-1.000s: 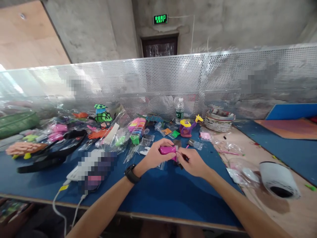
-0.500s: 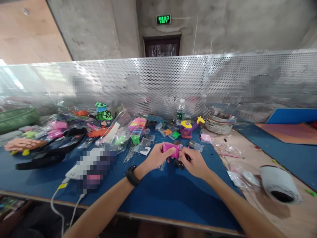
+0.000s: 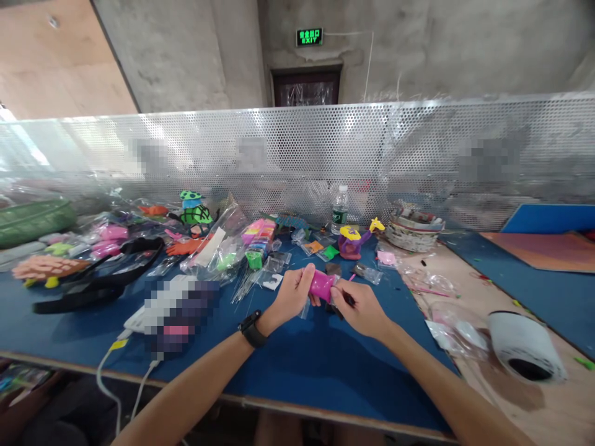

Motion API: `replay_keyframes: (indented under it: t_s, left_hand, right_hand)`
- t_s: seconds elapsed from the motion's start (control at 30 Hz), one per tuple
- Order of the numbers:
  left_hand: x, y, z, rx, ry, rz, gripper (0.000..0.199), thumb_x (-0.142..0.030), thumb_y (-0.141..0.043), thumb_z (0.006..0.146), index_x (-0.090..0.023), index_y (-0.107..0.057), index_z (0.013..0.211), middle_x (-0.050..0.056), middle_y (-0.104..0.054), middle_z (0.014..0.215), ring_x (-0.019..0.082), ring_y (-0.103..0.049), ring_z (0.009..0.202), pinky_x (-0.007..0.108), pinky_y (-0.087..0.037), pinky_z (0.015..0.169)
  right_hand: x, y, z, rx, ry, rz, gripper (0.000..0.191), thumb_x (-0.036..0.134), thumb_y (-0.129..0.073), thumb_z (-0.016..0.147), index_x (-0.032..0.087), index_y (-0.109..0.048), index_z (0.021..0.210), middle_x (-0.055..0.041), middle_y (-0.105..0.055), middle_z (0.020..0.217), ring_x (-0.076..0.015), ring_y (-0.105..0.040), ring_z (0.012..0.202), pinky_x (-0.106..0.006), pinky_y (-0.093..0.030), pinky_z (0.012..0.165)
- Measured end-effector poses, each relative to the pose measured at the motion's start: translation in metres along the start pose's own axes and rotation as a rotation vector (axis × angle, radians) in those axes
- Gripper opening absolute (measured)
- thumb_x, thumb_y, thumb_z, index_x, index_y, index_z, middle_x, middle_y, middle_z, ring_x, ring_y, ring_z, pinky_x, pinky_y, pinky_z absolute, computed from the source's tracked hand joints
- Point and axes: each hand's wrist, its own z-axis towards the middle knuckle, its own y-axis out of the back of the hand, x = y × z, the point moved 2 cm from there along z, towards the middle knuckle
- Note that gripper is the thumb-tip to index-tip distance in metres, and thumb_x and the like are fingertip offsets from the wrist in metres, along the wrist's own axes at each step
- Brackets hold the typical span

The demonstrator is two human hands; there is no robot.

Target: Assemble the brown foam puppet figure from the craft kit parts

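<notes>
A shiny magenta packet of modelling clay [image 3: 321, 285] is held between both hands above the blue table. My left hand [image 3: 292, 293] is closed around its left end, thumb up along the side. At its right end, my right hand [image 3: 360, 305] pinches the clear plastic edge. Something dark shows by the right fingers, partly hidden; I cannot tell what it is. Just beyond the hands stands a purple and yellow clay giraffe figure [image 3: 351, 241], near small orange [image 3: 313, 246] and green [image 3: 331, 252] packets.
Bagged coloured clay packets [image 3: 259, 238], an orange spiky figure [image 3: 49, 270] and a black strap [image 3: 106, 279] lie to the left. A water bottle [image 3: 339, 209] and a woven basket [image 3: 415, 229] stand at the back. A white cylinder [image 3: 525, 344] sits at right.
My left thumb has shifted from across the packet's front to its upper left side, uncovering more magenta. The right hand still pinches the right end.
</notes>
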Motion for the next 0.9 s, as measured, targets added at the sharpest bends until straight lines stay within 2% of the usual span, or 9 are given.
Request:
replay_keyframes:
  t_s: [0.1,0.2,0.3,0.4,0.5,0.63,0.77,0.83,0.9]
  left_hand:
    - [0.0011,0.0010,0.0004,0.115,0.036,-0.071,0.056,-0.066,-0.053,0.089,-0.012,-0.067,0.095,-0.001,-0.059,0.052,0.011,-0.053,0.041,0.022,-0.043,0.043]
    - [0.0009,0.0006,-0.0004,0.192,0.055,-0.028,0.047,-0.060,-0.065,0.083,-0.013,-0.063,0.084,-0.005,-0.051,0.049,0.007,-0.043,0.039,0.020,-0.035,0.041]
    - [-0.0014,0.0016,-0.0020,0.168,0.011,0.061,0.048,-0.059,-0.059,0.089,-0.015,-0.056,0.067,-0.002,-0.052,0.052,0.007,-0.044,0.044,0.021,-0.034,0.044]
    - [-0.0029,0.0046,-0.0029,0.151,-0.091,0.189,0.049,-0.056,-0.055,0.092,-0.017,-0.053,0.062,-0.002,-0.051,0.053,0.009,-0.044,0.048,0.022,-0.034,0.048]
    - [-0.0009,0.0085,-0.0019,0.062,-0.202,0.351,0.055,-0.053,-0.048,0.095,-0.018,-0.041,0.053,-0.004,-0.036,0.047,0.008,-0.032,0.047,0.024,-0.026,0.048]
    - [0.0039,0.0077,-0.0007,-0.048,-0.211,0.424,0.060,-0.052,-0.039,0.098,-0.019,-0.026,0.049,-0.005,-0.024,0.046,0.007,-0.023,0.045,0.026,-0.019,0.047]
    - [0.0024,0.0015,-0.0029,0.028,-0.176,0.364,0.054,-0.051,-0.038,0.099,-0.018,-0.041,0.057,-0.003,-0.038,0.051,0.009,-0.035,0.050,0.024,-0.029,0.050]
    - [-0.0008,-0.0005,-0.0044,0.099,-0.197,0.309,0.044,-0.049,-0.039,0.100,-0.016,-0.054,0.074,-0.001,-0.054,0.065,0.011,-0.047,0.061,0.024,-0.039,0.059]
    - [-0.0041,-0.0003,-0.0054,0.110,-0.233,0.288,0.036,-0.048,-0.043,0.099,-0.016,-0.058,0.092,0.001,-0.060,0.080,0.013,-0.053,0.072,0.024,-0.044,0.068]
  right_hand:
    - [-0.0017,-0.0014,-0.0006,0.005,-0.015,-0.023,0.035,0.034,-0.041,0.101,0.022,-0.046,0.068,0.0022,-0.051,0.058,-0.0121,-0.045,0.051,-0.025,-0.033,0.053]
    - [-0.0047,-0.0016,-0.0005,-0.013,-0.023,-0.028,0.035,0.034,-0.041,0.101,0.022,-0.046,0.068,0.0024,-0.051,0.057,-0.0121,-0.044,0.051,-0.025,-0.034,0.053]
    - [-0.0060,-0.0012,-0.0004,-0.025,-0.027,-0.023,0.035,0.034,-0.041,0.101,0.022,-0.046,0.068,0.0025,-0.051,0.057,-0.0121,-0.045,0.051,-0.025,-0.034,0.053]
    - [-0.0039,-0.0013,-0.0007,-0.021,-0.015,-0.017,0.035,0.035,-0.041,0.101,0.022,-0.046,0.068,0.0024,-0.051,0.058,-0.0122,-0.045,0.051,-0.025,-0.033,0.054]
    - [-0.0003,-0.0020,-0.0011,-0.002,0.001,-0.020,0.035,0.035,-0.041,0.101,0.022,-0.048,0.070,0.0017,-0.052,0.060,-0.0128,-0.045,0.053,-0.026,-0.033,0.055]
    - [0.0001,-0.0032,-0.0017,0.033,-0.039,0.033,0.035,0.039,-0.039,0.102,0.022,-0.049,0.074,0.0023,-0.052,0.061,-0.0125,-0.046,0.053,-0.025,-0.034,0.055]
    - [-0.0038,-0.0066,-0.0022,0.090,-0.076,-0.014,0.029,0.046,-0.049,0.097,0.022,-0.048,0.079,0.0041,-0.052,0.060,-0.0123,-0.046,0.051,-0.025,-0.031,0.053]
    - [-0.0048,-0.0069,-0.0025,0.074,-0.087,-0.060,0.029,0.046,-0.054,0.093,0.023,-0.046,0.079,0.0053,-0.050,0.056,-0.0122,-0.046,0.049,-0.026,-0.030,0.052]
    - [-0.0042,-0.0053,-0.0028,0.032,-0.097,-0.066,0.028,0.044,-0.057,0.091,0.023,-0.044,0.077,0.0059,-0.049,0.055,-0.0121,-0.045,0.048,-0.025,-0.030,0.051]
